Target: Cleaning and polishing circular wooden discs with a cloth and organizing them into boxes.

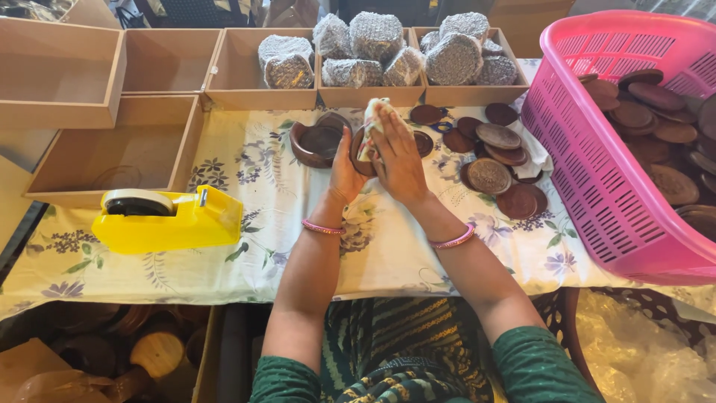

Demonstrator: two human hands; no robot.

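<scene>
The surface [418, 246], covered by a floral cloth, is carrying a pink basket [597, 179] that is overhanging its right edge, cut off by the frame. Open wooden boxes [149, 142] are lining the far edge and left corner, three holding bubble-wrapped bundles [373, 37]. A yellow tape dispenser [168, 218] is sitting near the left front edge, leaving open cloth along the front. Dark round discs [496, 160] are lying by the basket. Mid-surface, the left hand [344, 173] is gripping a small dark wooden bowl [361, 153], mostly hidden; the right hand [399, 160], fingers closed, is pressing a pale cloth [371, 119] against it.
</scene>
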